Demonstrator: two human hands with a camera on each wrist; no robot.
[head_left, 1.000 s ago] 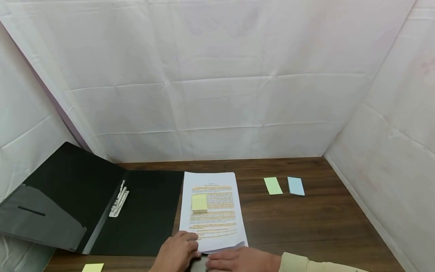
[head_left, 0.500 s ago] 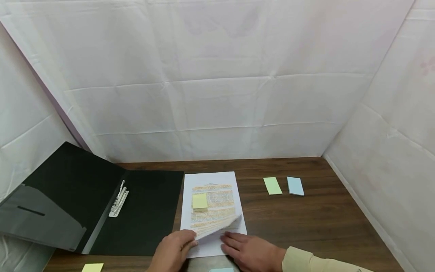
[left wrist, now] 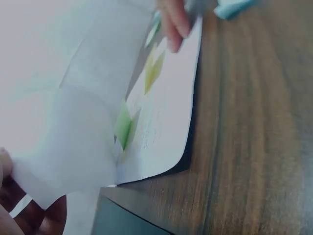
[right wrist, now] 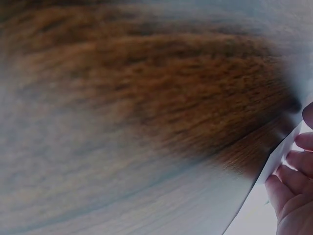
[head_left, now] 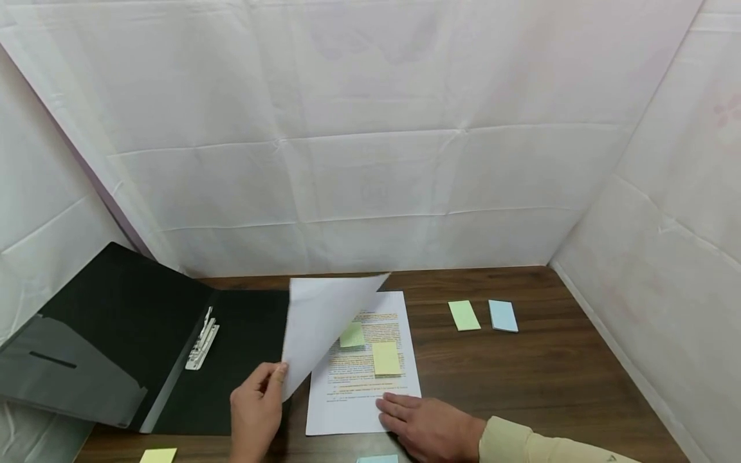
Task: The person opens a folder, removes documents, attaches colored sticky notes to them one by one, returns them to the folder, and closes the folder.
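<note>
Thin white paper, limp enough to curl, makes up the lifted top sheet; the left hand pinches its lower edge between thumb and fingers and holds it raised and bent over toward the left, its blank underside facing the head camera; beneath it the printed page lies flat on the dark wood-grain table, its text marked with yellow and orange highlighting; a green sticky note and a yellow sticky note, both small and rectangular, are stuck on that page, the green one partly tucked under the raised sheet; the right hand rests with fingers straight and flat, pressing the page's lower right part down, a cream sleeve behind it.

Left of the papers a black plastic folder lies open, glossy, with a white metal fastener along its spine; the lifted sheet overhangs its right flap; well apart to the right lie a pale green note pad and a light blue note pad side by side; another yellow pad and a blue one sit at the near table edge; creased white cloth walls the space in.
</note>
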